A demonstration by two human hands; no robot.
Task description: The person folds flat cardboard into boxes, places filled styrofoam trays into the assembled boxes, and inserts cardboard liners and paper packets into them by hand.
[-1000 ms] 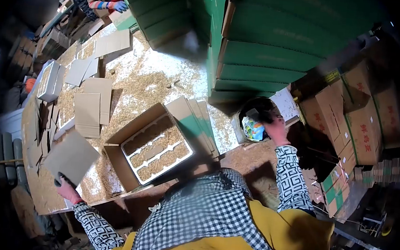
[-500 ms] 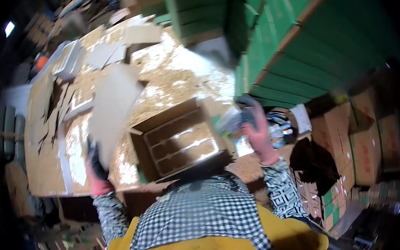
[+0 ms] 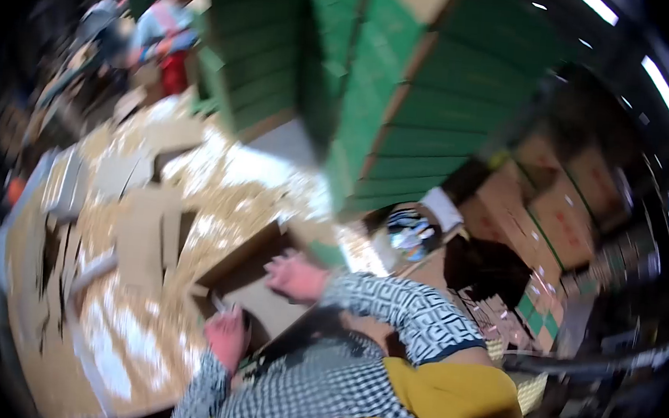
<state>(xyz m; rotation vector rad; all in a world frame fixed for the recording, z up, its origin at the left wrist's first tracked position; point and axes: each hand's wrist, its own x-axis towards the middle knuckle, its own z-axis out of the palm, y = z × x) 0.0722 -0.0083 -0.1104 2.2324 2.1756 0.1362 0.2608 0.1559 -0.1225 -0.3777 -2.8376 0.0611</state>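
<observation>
An open cardboard box (image 3: 207, 297) stands at the table's near edge, in front of my body. A flat cardboard sheet (image 3: 262, 308) lies inside it and hides the white tray. My left hand (image 3: 226, 336), in a pink glove, is at the box's near left side, its fingers blurred and partly hidden. Over the right part of the box is my right hand (image 3: 295, 276), also gloved in pink, with its fingers bent; whether it holds anything cannot be made out. Right of the box, a round container (image 3: 410, 233) holds colourful packets.
Green cartons (image 3: 439, 99) rise in tall stacks behind the box. Loose cardboard sheets (image 3: 141, 232) and a white tray (image 3: 66, 185) lie on the husk-strewn table at left. Brown cartons (image 3: 560, 221) stand at right. Another person (image 3: 163, 35) is at the upper left.
The cardboard sheet in my left hand has gone from the left into the box. My right hand has moved left from the packet container to over the box. The view has shifted.
</observation>
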